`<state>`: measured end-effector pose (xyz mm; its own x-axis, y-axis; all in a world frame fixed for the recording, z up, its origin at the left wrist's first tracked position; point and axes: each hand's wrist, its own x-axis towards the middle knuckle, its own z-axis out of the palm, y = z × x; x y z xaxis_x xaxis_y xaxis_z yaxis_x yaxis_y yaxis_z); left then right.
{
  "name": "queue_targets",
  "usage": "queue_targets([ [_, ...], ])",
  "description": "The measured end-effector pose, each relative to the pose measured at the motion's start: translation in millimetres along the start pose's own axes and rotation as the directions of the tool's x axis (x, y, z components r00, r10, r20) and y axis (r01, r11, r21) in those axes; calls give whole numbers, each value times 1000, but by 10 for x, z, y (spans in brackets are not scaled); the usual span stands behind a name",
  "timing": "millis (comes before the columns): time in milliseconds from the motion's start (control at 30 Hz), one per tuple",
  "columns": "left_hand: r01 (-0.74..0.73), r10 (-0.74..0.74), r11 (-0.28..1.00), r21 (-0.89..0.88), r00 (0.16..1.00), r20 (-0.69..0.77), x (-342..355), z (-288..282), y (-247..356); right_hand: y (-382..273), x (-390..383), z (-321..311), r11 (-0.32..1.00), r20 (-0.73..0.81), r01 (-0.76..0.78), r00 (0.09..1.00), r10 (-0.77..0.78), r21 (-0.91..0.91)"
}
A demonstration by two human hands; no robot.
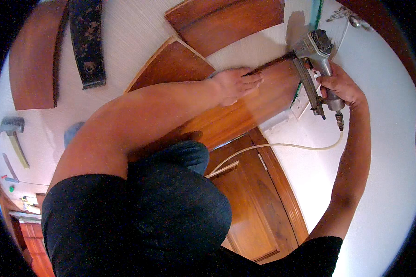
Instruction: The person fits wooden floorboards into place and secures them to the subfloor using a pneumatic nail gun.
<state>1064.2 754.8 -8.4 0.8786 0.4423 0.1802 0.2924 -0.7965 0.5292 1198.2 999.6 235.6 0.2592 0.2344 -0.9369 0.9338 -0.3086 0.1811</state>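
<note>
My right hand (341, 87) is wrapped round the handle of a metal air nail gun (312, 50). Its nose meets the far right corner of a glossy reddish-brown wooden board (275, 94), beside the white wall. From the base of the handle a pale air hose (286, 145) curves down to the left. My left hand (235, 86) lies flat on the same board, fingers stretched toward the nail gun and holding nothing. Just beyond that hand, another brown wood piece (173, 64) lies at an angle, partly covered by my left forearm.
More brown boards lie on the pale floor, at the top (231, 21) and far left (34, 60). A worn black strip (87, 46) and a hammer (14, 134) are on the left. Below the board stands a panelled wooden door (254, 207).
</note>
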Motion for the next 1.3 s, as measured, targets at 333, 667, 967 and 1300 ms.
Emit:
queue_targets([
  [333, -4, 4, 1000, -13, 999, 52, 77, -71, 17, 39, 71, -73, 991, 32, 23, 999, -19, -135],
  [667, 37, -40, 996, -77, 998, -38, 166, 243, 64, 150, 99, -192, 993, -28, 46, 998, -49, -109],
  [967, 27, -28, 998, -60, 999, -18, 141, 108, -107, 484, 160, -17, 995, -223, 69, 971, -85, -76],
  [1300, 9, -37, 980, 200, 990, 137, -89, 191, -611, 1223, -188, 1898, 751, -311, 202, 950, 6, 629],
])
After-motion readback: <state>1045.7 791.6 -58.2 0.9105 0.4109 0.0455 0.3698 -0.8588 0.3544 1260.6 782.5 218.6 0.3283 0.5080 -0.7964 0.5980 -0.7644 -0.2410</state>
